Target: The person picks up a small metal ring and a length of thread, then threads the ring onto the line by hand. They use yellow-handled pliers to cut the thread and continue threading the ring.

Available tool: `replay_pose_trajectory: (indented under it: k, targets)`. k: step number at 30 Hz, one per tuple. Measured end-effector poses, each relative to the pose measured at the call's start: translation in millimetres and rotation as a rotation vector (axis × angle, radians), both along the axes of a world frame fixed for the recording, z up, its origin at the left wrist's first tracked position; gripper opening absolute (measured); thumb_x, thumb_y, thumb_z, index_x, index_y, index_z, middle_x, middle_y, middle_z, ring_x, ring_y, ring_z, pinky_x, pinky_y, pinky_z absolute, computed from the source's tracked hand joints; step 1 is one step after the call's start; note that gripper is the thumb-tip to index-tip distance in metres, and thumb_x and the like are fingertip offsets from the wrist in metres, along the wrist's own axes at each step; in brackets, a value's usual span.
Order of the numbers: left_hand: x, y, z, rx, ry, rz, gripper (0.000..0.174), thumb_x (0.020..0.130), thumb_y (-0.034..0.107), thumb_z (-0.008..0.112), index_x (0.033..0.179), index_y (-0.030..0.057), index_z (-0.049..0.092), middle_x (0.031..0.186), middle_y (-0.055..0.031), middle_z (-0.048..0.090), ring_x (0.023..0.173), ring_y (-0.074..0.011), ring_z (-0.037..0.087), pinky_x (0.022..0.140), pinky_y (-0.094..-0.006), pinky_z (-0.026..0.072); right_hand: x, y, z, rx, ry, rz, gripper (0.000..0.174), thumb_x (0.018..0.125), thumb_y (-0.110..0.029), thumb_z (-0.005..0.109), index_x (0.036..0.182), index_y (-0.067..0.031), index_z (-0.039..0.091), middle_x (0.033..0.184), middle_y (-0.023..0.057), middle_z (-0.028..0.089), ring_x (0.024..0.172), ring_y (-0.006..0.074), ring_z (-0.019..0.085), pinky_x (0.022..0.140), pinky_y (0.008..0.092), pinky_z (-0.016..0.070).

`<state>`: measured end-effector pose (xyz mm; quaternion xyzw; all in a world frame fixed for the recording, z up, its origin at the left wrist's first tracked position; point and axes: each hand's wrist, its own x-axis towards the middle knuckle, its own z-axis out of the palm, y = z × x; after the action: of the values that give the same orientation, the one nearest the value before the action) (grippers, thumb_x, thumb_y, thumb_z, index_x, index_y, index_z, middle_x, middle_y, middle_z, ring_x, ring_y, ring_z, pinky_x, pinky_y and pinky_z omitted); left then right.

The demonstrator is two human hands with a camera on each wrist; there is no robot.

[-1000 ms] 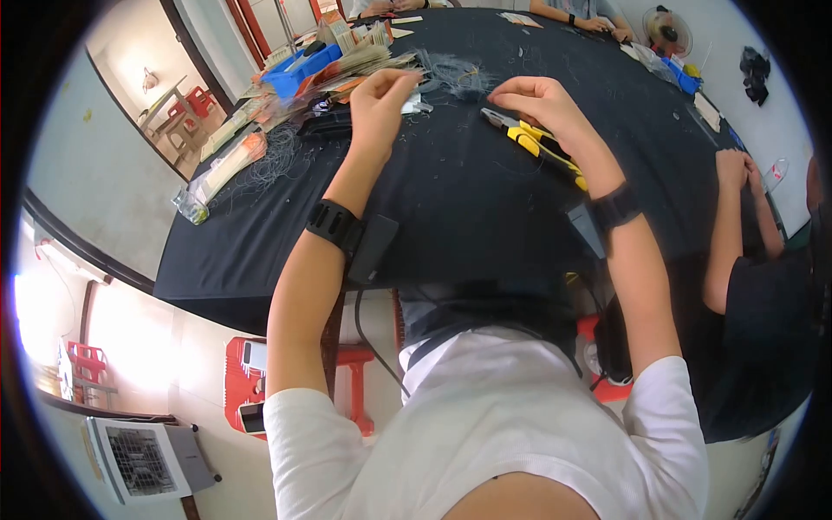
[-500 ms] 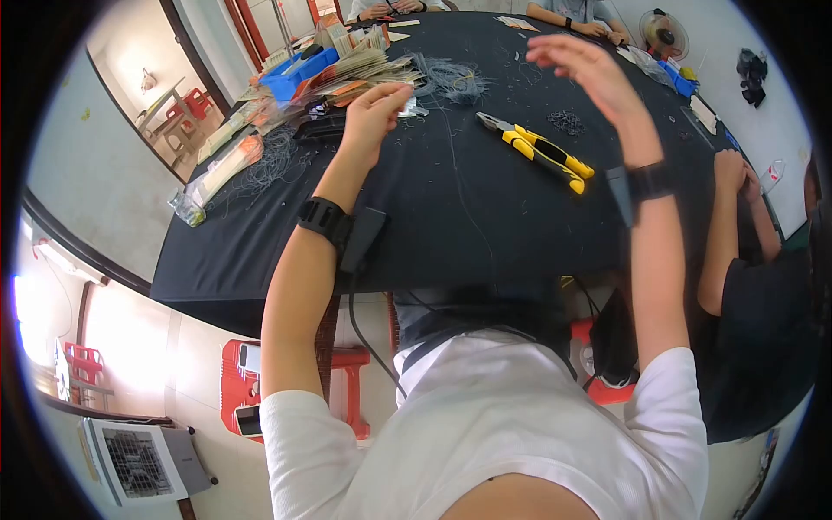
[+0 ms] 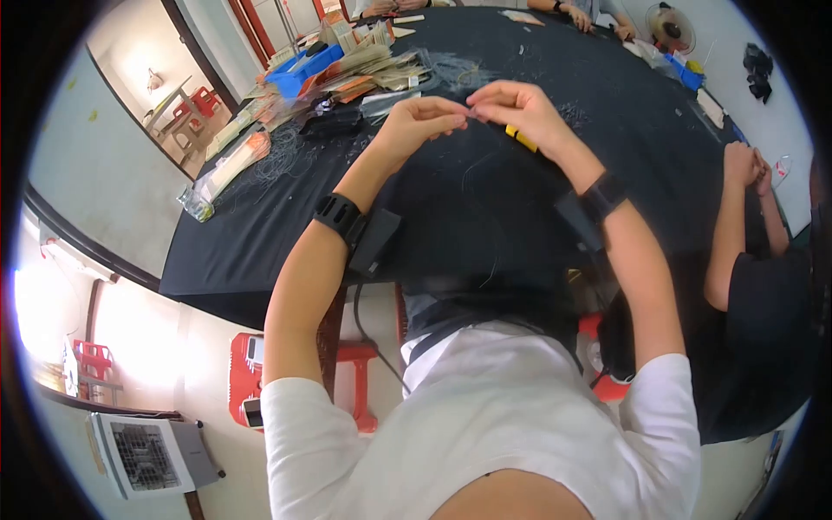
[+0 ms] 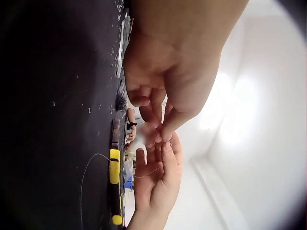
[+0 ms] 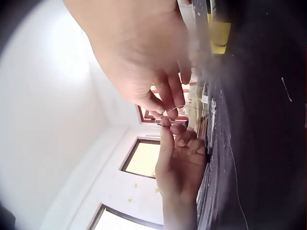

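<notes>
Above the black table, the left hand [image 3: 418, 128] and right hand [image 3: 527, 114] meet at their fingertips. Thumb and forefinger of each are pinched together. A thin clear line [image 5: 178, 107] runs between the fingers in the right wrist view, with a tiny dark piece at the left fingertips, too small to make out. In the left wrist view the line [image 4: 152, 171] crosses the right palm, and a length curves down beside the pliers [image 4: 114, 166]. From above, the right hand and forearm cover most of the yellow-black pliers [image 3: 521, 138].
A blue bin [image 3: 305, 69] stands among stacked cards [image 3: 368, 62] at the back left, with tangled line [image 3: 455, 71] alongside. A long packet [image 3: 230, 173] lies at the left edge. Other people's hands [image 3: 744, 165] are at the right edge and far side. A fan [image 3: 670, 30] stands beyond.
The right hand has come back from the far right to meet the left, passing over the pliers. The left hand has moved right.
</notes>
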<state>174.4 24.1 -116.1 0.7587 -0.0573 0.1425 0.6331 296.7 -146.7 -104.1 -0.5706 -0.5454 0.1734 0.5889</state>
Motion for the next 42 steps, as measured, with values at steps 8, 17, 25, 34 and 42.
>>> replay_pose_trajectory:
  k: [8, 17, 25, 34, 42]
  targets:
    - [5.5, -0.2, -6.7, -0.182, 0.084, -0.025, 0.016, 0.083, 0.011, 0.062, 0.097, 0.0033, 0.062, 0.09, -0.0038, 0.062, 0.079, -0.0065, 0.054, 0.07, -0.0173, 0.042, -6.3, -0.1, -2.4, 0.002, -0.003, 0.042, 0.017, 0.081, -0.007, 0.062, 0.097, -0.002, 0.064, 0.089, 0.0062, 0.066, 0.084, 0.0111, 0.062, 0.079, 0.0227, 0.0467]
    - [3.5, -4.7, -6.4, -0.261, 0.071, -0.032, 0.024, 0.083, 0.015, 0.062, 0.105, 0.0053, 0.059, 0.087, -0.003, 0.062, 0.068, -0.0032, 0.048, 0.056, -0.0139, 0.035, -5.0, 1.0, -3.2, 0.012, 0.019, -0.018, 0.013, 0.081, -0.008, 0.062, 0.092, -0.0008, 0.065, 0.084, 0.0056, 0.066, 0.079, 0.0089, 0.06, 0.074, 0.0211, 0.0463]
    - [5.6, -4.4, -4.0, -0.147, 0.14, 0.066, 0.029, 0.088, 0.025, 0.054, 0.109, 0.0051, 0.057, 0.089, -0.0042, 0.061, 0.068, -0.0022, 0.048, 0.048, -0.0117, 0.0293, 5.0, -1.0, -8.9, 0.032, -0.015, -0.072, 0.014, 0.081, -0.008, 0.062, 0.092, -0.0003, 0.064, 0.082, 0.005, 0.065, 0.074, 0.0086, 0.06, 0.07, 0.0206, 0.0472]
    - [3.8, -11.2, 0.2, 0.083, 0.231, 0.018, 0.047, 0.09, 0.045, 0.042, 0.102, 0.0035, 0.06, 0.086, -0.0056, 0.064, 0.07, -0.0076, 0.053, 0.056, -0.0181, 0.0356, 0.3, -2.2, -8.2, -0.063, -0.043, -0.067, 0.011, 0.078, -0.01, 0.065, 0.084, -0.001, 0.066, 0.075, 0.0038, 0.065, 0.067, 0.0062, 0.058, 0.061, 0.0189, 0.0435]
    - [2.2, -11.0, -1.8, 0.196, 0.115, 0.01, 0.038, 0.083, 0.036, 0.059, 0.101, 0.002, 0.063, 0.08, -0.0068, 0.066, 0.064, -0.0087, 0.057, 0.052, -0.0182, 0.0389, 0.8, -4.1, -5.5, -0.165, -0.098, -0.123, 0.008, 0.078, -0.012, 0.066, 0.081, -0.0041, 0.067, 0.071, 0.0008, 0.063, 0.063, 0.0048, 0.055, 0.057, 0.0178, 0.0418]
